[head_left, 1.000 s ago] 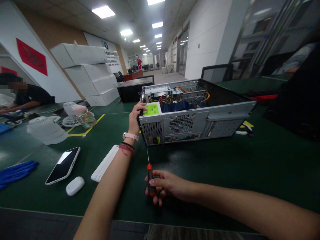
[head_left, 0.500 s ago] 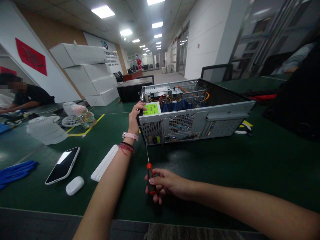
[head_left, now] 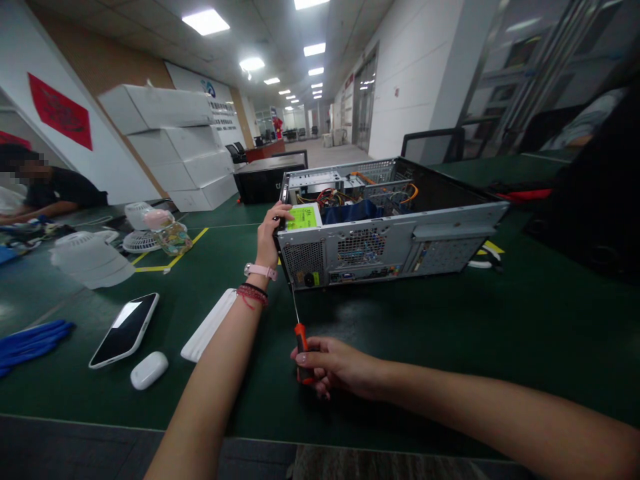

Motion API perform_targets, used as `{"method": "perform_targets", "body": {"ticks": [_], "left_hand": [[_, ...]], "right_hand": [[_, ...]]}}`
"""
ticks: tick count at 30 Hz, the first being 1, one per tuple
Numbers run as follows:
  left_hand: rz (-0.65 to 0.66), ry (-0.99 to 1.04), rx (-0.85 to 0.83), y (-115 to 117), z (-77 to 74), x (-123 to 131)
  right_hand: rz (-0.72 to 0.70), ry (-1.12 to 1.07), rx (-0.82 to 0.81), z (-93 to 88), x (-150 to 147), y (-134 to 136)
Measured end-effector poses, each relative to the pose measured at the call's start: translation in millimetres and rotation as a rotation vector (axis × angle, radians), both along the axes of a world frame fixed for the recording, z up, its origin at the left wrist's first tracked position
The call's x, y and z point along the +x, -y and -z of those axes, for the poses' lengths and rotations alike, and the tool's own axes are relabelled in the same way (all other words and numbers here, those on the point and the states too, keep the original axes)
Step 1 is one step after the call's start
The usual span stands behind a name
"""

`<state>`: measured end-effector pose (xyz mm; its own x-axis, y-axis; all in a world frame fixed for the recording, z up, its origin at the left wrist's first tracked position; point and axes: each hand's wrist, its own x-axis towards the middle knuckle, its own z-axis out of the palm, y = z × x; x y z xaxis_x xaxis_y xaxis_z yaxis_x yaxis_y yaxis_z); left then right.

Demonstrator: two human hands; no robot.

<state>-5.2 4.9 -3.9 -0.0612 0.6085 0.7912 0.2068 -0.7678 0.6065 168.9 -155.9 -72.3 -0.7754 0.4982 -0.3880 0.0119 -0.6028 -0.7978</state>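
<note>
- Case (head_left: 445,247): centre of the frame, on the green table (head_left: 425,340), open side up; perforated rear panel faces the viewer. Coloured wires (head_left: 330,198) and a dark blue part (head_left: 357,212) show inside.
- Left hand (head_left: 270,230): just left of centre, fingers curled over the case's upper left corner, gripping it beside a green label (head_left: 301,219). Pink watch (head_left: 263,271) and red bracelet (head_left: 253,294) on the wrist.
- Right hand (head_left: 345,367): lower centre, closed round the handle of a screwdriver (head_left: 302,343), thumb along the near side.
- Screwdriver: shaft slants up and slightly left; tip at the lower left corner of the rear panel. Contact with a screw: cannot tell, too small.
- Lower left: phone (head_left: 125,330), screen up; white pod (head_left: 149,371) just below its right end; white strip (head_left: 207,327) beside the left forearm; blue gloves (head_left: 35,343) at the frame edge.
- Mid left: white fan (head_left: 141,242) near a clear jar (head_left: 175,240).
- Upper left: stacked white boxes (head_left: 170,153); another person (head_left: 65,190), dark sleeve, at the table.
</note>
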Motion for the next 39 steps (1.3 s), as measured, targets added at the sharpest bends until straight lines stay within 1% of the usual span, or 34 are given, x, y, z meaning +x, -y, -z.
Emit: {"method": "perform_targets", "body": {"ticks": [5, 9, 14, 19, 24, 31, 39], "left_hand": [[-0.005, -0.023, 0.002, 1.1, 0.3, -0.4], [-0.012, -0.022, -0.007, 1.1, 0.3, -0.5], [-0.005, -0.020, -0.012, 0.2, 0.4, -1.2], [-0.009, -0.028, -0.006, 0.2, 0.7, -1.3], [-0.006, -0.017, -0.011, 1.7, -0.4, 0.3], [-0.027, -0.025, -0.013, 3.6, -2.6, 1.8], [-0.025, -0.021, -0.006, 2.8, -2.2, 1.6]], "right_hand": [[-0.036, -0.023, -0.006, 0.9, 0.8, -1.5], [-0.038, -0.031, -0.021, 0.0, 1.7, -3.2], [-0.052, -0.017, 0.015, -1.7, 1.4, -4.2], [-0.046, -0.010, 0.026, 1.2, 0.9, -5.4], [-0.052, -0.061, -0.033, 1.3, 3.2, -5.9], [-0.095, -0.167, -0.121, 3.4, 7.4, -7.9], [-0.119, -0.197, -0.135, 5.3, 8.1, -7.7]]}}
